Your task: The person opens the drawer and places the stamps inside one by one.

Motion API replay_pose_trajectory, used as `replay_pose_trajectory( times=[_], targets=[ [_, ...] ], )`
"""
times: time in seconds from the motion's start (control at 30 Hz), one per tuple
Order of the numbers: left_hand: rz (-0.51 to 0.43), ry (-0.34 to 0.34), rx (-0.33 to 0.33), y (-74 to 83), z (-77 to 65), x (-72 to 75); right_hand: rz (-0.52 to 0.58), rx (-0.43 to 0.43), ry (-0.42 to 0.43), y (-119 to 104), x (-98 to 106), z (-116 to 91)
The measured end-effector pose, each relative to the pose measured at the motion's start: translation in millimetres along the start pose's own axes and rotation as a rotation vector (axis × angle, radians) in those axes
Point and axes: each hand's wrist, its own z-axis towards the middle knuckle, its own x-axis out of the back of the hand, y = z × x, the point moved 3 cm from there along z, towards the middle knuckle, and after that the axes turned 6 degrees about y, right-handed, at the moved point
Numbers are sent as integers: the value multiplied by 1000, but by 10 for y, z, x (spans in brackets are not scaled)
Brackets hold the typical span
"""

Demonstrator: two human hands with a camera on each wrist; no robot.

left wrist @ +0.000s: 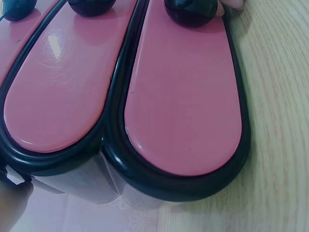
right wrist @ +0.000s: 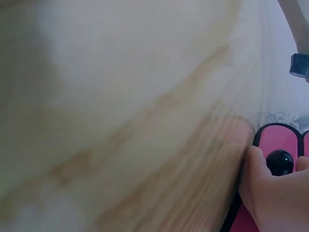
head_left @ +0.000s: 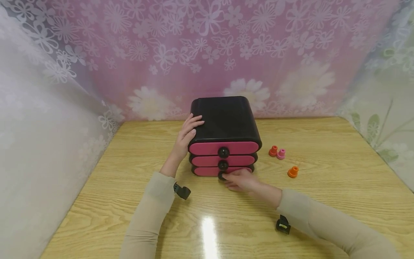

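A small black cabinet (head_left: 226, 117) with three pink-fronted drawers stands on the table. Each drawer has a round black knob, and all three fronts look closed. My left hand (head_left: 185, 138) rests against the cabinet's upper left edge, its fingers extended onto the top. With thumb and fingers, my right hand (head_left: 242, 180) pinches the bottom drawer's knob (head_left: 221, 176). The right wrist view shows that knob (right wrist: 279, 163) between thumb and finger. In the left wrist view the bottom drawer front (left wrist: 186, 96) fills the middle, and only fingertips of the right hand show at its knob.
Right of the cabinet, a red cone-shaped piece (head_left: 273, 151) and a pink one (head_left: 281, 154) stand side by side. An orange piece (head_left: 293, 172) stands nearer the front. A flowered curtain (head_left: 207, 64) hangs behind the wooden table (head_left: 136, 162).
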Motion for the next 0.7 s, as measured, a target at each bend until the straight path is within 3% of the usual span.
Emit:
replay_pose_trajectory(
  times=[0.4,0.7],
  targets=[
    [1,3,15,-37,-22,7,11,18,77,52,-56,17],
    [-6,14,-15,-59,-9,9,2,32,87,64,-75,-83]
  ],
)
